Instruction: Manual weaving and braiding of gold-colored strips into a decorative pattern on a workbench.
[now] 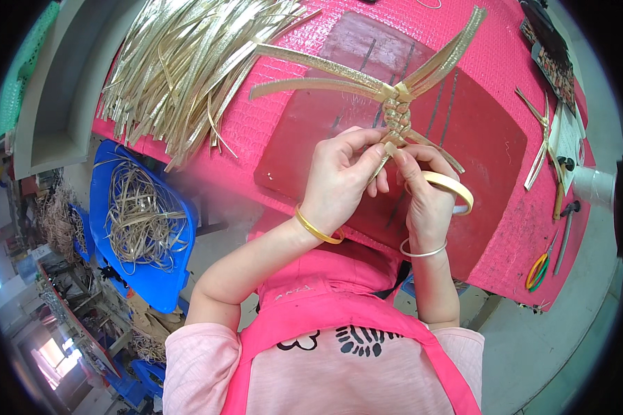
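Observation:
Both my hands work close together over a dark red board. Between them is a piece braided from flat gold strips, its loose ends spreading to the upper left, upper right and lower right. My left hand pinches the near end of the braid between thumb and fingers. My right hand pinches the same end from the other side. A roll of yellowish tape hangs around my right hand's fingers. The fingertips partly cover the end of the strips.
Loose gold strips lie heaped at the far left of the pink-covered table. A blue bin left of me holds tangled strips. At the right are a joined strip piece, yellow-and-green-handled scissors, a rod and a white roll.

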The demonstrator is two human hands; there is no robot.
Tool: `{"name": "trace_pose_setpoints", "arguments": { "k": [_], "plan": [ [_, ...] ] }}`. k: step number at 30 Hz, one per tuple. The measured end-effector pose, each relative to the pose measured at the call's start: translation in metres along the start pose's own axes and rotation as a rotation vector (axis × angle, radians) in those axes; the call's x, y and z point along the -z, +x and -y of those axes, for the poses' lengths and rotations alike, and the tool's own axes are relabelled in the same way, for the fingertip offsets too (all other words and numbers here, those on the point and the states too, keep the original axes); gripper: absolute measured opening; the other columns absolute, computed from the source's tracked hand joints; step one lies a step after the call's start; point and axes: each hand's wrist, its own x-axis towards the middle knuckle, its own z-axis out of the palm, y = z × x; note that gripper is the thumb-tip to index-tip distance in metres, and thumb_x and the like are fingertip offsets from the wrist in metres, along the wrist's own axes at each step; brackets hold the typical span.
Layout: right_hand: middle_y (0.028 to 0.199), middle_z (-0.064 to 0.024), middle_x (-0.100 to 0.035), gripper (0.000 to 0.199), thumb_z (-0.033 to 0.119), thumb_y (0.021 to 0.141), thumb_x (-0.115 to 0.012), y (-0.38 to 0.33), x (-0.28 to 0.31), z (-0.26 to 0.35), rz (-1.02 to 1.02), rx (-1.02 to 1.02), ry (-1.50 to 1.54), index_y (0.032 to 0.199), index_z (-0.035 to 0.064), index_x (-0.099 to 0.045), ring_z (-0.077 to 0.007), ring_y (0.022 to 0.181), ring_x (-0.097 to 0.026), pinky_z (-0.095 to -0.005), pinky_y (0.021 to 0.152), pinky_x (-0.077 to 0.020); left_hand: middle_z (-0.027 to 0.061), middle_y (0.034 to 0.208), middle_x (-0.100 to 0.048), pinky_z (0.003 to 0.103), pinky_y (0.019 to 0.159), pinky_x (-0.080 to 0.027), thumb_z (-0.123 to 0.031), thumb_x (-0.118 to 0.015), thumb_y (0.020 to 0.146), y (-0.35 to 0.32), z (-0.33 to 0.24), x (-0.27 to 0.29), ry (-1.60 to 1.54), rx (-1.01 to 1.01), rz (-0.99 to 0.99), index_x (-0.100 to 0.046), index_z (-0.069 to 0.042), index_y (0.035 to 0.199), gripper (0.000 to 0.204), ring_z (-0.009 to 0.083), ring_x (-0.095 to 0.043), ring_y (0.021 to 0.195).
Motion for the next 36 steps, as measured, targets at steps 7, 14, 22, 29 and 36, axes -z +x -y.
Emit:
{"name": "trace_pose_setpoints", "arguments": {
  "k": [7, 14, 22, 29, 36],
  "plan": [
    [0.066, 0.0005, -0.055, 0.008, 0.005, 0.073, -0.061, 0.003, -0.003, 0.000, 0.044, 0.091, -0.030, 0.076, -0.0009, -0.057, -0.0039, 0.059, -0.044, -0.0177, 0.053, -0.0349, 0.0061, 0.075, -0.051, 0.017, 0.042, -0.038, -0.003, -0.047, 0.081, -0.007, 0.001, -0.003, -0.005, -0.054, -0.016, -0.052, 0.007, 0.096, 0.019, 0.0081, -0.051, 0.051],
    [0.066, -0.0012, -0.055, 0.009, 0.003, 0.073, -0.060, -0.005, -0.007, 0.004, -0.014, 0.117, -0.217, 0.080, -0.0024, -0.058, -0.0043, 0.063, -0.048, -0.0188, 0.055, -0.0379, 0.0064, 0.072, -0.053, 0.018, 0.040, -0.038, -0.008, -0.048, 0.083, -0.004, -0.001, 0.002, -0.126, -0.019, -0.001, -0.052, 0.003, 0.099, 0.020, 0.0094, -0.051, 0.048],
    [0.077, -0.0038, -0.056, 0.019, 0.002, 0.071, -0.060, -0.007, -0.016, -0.005, 0.110, 0.172, 0.634, 0.090, -0.0025, -0.058, -0.0098, 0.071, -0.051, -0.0200, 0.064, -0.0394, 0.0085, 0.069, -0.054, 0.014, 0.028, -0.031, -0.008, -0.048, 0.082, 0.000, -0.012, 0.011, -0.523, 0.294, 0.312, -0.050, -0.004, 0.105, 0.023, 0.0059, -0.041, 0.036],
    [0.082, -0.0067, -0.058, 0.018, -0.002, 0.068, -0.061, -0.002, -0.006, 0.003, 0.203, -0.026, 0.584, 0.086, -0.0003, -0.056, -0.0117, 0.075, -0.054, -0.0233, 0.069, -0.0423, 0.0095, 0.087, -0.057, 0.023, 0.066, -0.046, -0.007, -0.053, 0.079, -0.012, -0.024, 0.013, 0.169, -0.172, 0.146, -0.051, 0.004, 0.102, 0.025, 0.0124, -0.056, 0.074],
    [0.087, -0.0053, -0.055, 0.024, 0.002, 0.073, -0.059, -0.011, -0.001, 0.000, 0.266, -0.004, 0.453, 0.095, -0.0002, -0.052, -0.0091, 0.080, -0.050, -0.0218, 0.069, -0.0396, 0.0092, 0.082, -0.058, 0.017, 0.049, -0.042, -0.006, -0.052, 0.079, -0.013, -0.017, 0.014, -0.371, 0.095, 0.151, -0.053, 0.004, 0.096, 0.019, 0.0101, -0.055, 0.063]
  ]
}}
